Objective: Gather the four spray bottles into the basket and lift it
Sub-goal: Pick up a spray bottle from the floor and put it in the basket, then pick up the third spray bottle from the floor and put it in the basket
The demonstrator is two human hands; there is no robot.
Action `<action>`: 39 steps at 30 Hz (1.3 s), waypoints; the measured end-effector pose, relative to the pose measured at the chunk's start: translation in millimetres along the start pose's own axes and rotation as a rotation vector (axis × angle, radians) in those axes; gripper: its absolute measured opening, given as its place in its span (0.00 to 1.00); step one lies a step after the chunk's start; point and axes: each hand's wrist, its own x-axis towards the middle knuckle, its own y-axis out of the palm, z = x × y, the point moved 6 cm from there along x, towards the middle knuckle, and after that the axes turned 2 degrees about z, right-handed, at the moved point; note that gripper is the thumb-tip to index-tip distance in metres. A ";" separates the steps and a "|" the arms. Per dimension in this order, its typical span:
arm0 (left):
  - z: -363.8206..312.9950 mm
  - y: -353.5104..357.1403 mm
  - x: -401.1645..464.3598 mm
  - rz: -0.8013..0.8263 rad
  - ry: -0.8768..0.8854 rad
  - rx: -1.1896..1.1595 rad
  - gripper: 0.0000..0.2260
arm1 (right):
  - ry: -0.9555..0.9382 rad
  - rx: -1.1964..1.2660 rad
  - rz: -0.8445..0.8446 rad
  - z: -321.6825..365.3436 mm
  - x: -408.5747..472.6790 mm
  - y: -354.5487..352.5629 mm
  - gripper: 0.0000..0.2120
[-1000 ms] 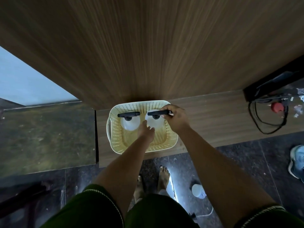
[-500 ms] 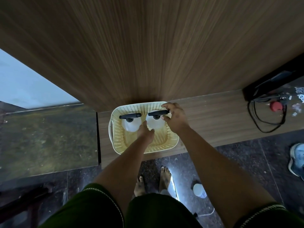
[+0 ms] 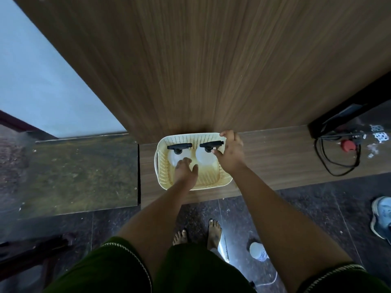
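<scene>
A cream perforated basket (image 3: 161, 166) stands on a low wooden ledge (image 3: 275, 161) against a wood panel. Two white spray bottles with black trigger heads stand upright side by side in its far half: the left bottle (image 3: 174, 155) and the right bottle (image 3: 204, 158). My left hand (image 3: 185, 171) reaches inside the basket, and its fingertips touch the lower side of the left bottle. My right hand (image 3: 231, 154) hovers over the basket's right rim with fingers spread. One finger rests by the right bottle's head and another at the back right corner. No other spray bottles are visible.
A wood panel (image 3: 211, 70) rises right behind the basket. Black cables and a red plug (image 3: 347, 145) lie at the ledge's right end. On the dark floor are my bare feet (image 3: 213, 231), a small white bottle (image 3: 258, 251) and a blue shoe (image 3: 380, 216).
My right hand has let go of the right bottle's trigger head and spread open over the basket's right rim. My left hand has stayed in the basket, shifting slightly toward the left bottle.
</scene>
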 end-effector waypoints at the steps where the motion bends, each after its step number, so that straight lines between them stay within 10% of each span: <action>1: -0.2 -7.9 -4.8 -0.031 0.017 -0.014 0.15 | -0.008 -0.011 0.000 4.1 -3.8 -0.6 0.24; 16: 14.1 -110.7 -103.8 -0.293 0.188 0.219 0.24 | -0.319 -0.305 0.060 74.1 -71.5 10.2 0.26; 39: 286.6 -112.1 -497.1 -1.007 -0.750 -0.225 0.30 | -1.275 -0.353 0.690 238.6 -407.2 222.1 0.24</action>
